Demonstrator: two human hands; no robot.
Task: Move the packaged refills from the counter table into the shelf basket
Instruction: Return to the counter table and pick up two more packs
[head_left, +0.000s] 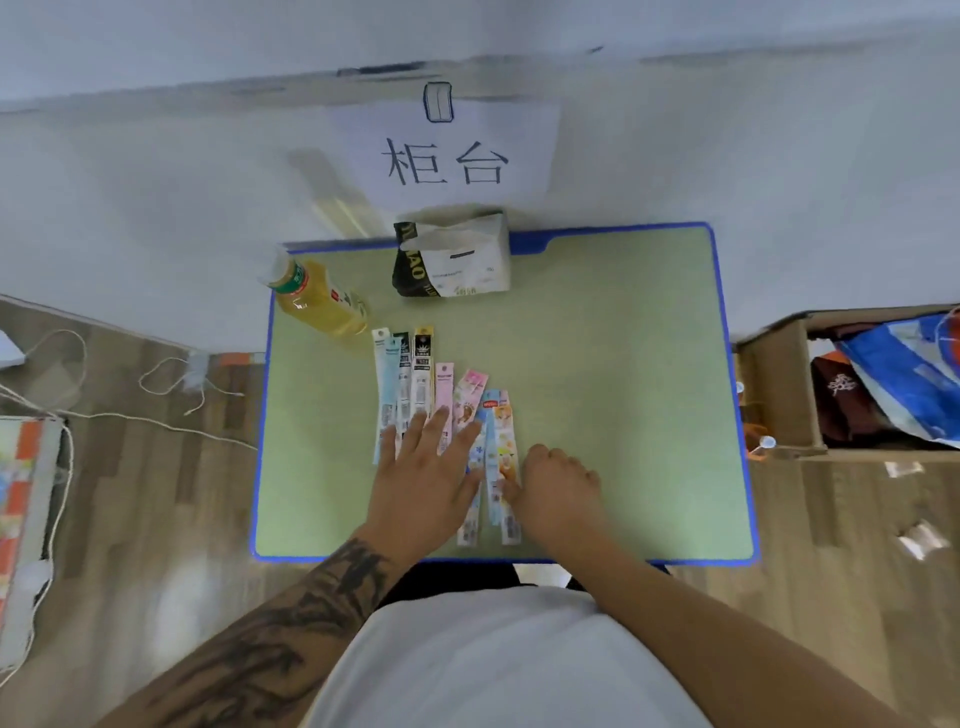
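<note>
Several long, narrow packaged refills (415, 379) lie side by side in a fan on the green counter table (597, 389). Their packets are pale blue, black-and-white, pink and orange. My left hand (423, 467) lies flat with spread fingers on the lower ends of the left and middle packets. To its right, my right hand (558, 486) has curled fingers and touches the edge of the rightmost orange packet (506, 441). No shelf basket is in view.
A bottle of yellow drink (322, 301) lies at the table's back left, and a black-and-white pouch (452, 260) stands at the back. A paper sign (447, 156) hangs on the wall. A cardboard box (779, 384) with bags stands to the right. Cords lie on the floor at left.
</note>
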